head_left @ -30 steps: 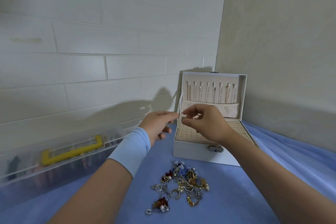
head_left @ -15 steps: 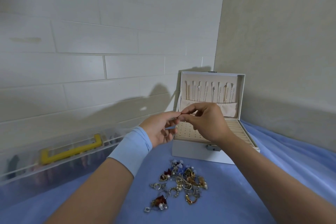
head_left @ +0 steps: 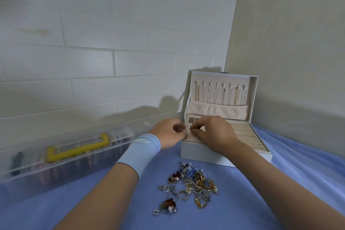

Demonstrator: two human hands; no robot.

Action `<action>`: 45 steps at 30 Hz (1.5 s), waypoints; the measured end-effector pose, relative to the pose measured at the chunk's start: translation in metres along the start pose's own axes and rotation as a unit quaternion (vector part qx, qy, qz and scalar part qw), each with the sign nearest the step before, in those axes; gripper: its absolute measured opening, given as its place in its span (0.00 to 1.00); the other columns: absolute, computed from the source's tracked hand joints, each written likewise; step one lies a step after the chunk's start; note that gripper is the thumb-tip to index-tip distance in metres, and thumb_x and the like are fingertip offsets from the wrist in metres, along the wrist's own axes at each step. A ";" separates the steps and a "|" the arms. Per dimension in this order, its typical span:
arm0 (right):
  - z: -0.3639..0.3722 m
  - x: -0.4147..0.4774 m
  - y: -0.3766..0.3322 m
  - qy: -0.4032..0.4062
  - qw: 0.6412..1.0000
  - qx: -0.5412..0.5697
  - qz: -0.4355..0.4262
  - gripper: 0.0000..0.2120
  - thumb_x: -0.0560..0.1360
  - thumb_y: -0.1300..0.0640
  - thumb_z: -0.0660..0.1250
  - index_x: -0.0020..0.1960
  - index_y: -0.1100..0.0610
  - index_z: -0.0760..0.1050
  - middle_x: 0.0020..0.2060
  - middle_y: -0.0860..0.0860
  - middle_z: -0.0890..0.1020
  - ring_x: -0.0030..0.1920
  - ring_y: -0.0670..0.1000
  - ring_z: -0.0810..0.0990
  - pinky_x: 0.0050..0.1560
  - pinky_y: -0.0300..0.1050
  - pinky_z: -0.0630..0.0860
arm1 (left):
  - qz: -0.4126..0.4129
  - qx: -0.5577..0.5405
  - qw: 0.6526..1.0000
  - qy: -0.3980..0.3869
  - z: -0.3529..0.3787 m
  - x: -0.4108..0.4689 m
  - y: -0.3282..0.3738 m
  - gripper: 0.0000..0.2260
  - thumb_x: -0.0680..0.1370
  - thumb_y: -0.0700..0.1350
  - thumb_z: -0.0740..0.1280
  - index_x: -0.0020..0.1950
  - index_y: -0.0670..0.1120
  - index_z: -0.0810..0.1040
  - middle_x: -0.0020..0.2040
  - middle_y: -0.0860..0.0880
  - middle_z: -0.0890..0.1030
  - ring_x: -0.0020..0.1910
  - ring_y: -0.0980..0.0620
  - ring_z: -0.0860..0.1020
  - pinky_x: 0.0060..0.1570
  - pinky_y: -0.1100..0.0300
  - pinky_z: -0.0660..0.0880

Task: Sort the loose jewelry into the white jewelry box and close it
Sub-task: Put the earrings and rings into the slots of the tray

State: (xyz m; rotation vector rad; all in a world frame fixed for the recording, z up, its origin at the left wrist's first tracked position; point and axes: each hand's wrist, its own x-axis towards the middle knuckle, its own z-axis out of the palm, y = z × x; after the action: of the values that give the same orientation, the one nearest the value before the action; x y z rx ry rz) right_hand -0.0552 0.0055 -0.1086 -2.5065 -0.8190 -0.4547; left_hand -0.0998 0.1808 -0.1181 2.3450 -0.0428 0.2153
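The right hand [head_left: 214, 134] hides whatever it may be pinching.

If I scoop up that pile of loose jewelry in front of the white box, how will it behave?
Likely snags: pieces in the jewelry pile overlap, so lifting one may drag neighbours. The small rings could roll, though the blue cloth probably damps that.

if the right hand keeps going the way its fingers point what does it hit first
Probably the holed earring panel of the white jewelry box, right under the fingers of the right hand; the left hand sits just beyond, but depth is unclear.
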 end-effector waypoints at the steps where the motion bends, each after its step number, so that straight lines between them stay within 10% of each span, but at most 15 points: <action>1: 0.000 0.000 -0.001 0.000 1.000 -0.019 -0.011 0.06 0.78 0.51 0.69 0.51 0.46 0.85 0.49 0.43 0.85 0.51 0.46 0.80 0.49 0.43 0.74 | -0.001 -0.016 1.000 -0.002 0.001 0.000 0.000 0.08 0.77 0.48 0.68 0.55 0.52 0.78 0.52 0.53 0.80 0.47 0.49 0.82 0.50 0.53 0.81; 17: -0.003 0.002 -0.009 -0.053 0.990 -0.115 -0.066 0.09 0.81 0.48 0.64 0.55 0.44 0.83 0.52 0.43 0.81 0.51 0.48 0.79 0.42 0.43 0.67 | 0.013 0.018 1.000 0.000 0.002 0.002 -0.002 0.11 0.78 0.49 0.68 0.60 0.50 0.78 0.56 0.52 0.80 0.46 0.55 0.78 0.54 0.55 0.78; 31: -0.009 -0.001 -0.023 -0.058 0.997 0.034 0.039 0.04 0.77 0.53 0.70 0.49 0.47 0.83 0.45 0.42 0.84 0.47 0.45 0.81 0.46 0.45 0.79 | 0.019 0.099 0.995 0.012 -0.010 -0.018 0.013 0.10 0.79 0.47 0.67 0.60 0.50 0.77 0.53 0.52 0.79 0.48 0.53 0.76 0.49 0.62 0.70; 37: -0.024 -0.035 -0.061 -0.207 0.974 -0.013 -0.089 0.06 0.77 0.52 0.71 0.52 0.46 0.85 0.47 0.43 0.85 0.48 0.46 0.82 0.52 0.46 0.79 | 0.004 0.187 0.977 -0.101 -0.037 -0.062 0.015 0.04 0.78 0.46 0.67 0.49 0.55 0.76 0.44 0.57 0.77 0.43 0.55 0.76 0.40 0.64 0.69; 45: -0.023 -0.070 -0.081 -0.348 0.930 -0.004 -0.113 0.09 0.72 0.53 0.74 0.51 0.44 0.86 0.30 0.32 0.78 0.33 0.35 0.77 0.35 0.31 0.69 | 0.028 0.244 0.949 -0.196 -0.028 -0.101 0.002 0.07 0.73 0.48 0.73 0.51 0.53 0.85 0.49 0.54 0.84 0.34 0.65 0.73 0.36 0.74 0.66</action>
State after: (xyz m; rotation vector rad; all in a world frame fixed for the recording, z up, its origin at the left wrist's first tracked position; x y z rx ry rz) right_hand -0.1627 0.0187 -0.0936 -2.5980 -1.3680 0.4062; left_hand -0.2035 0.1963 -0.1145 2.8484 -0.2786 -0.2487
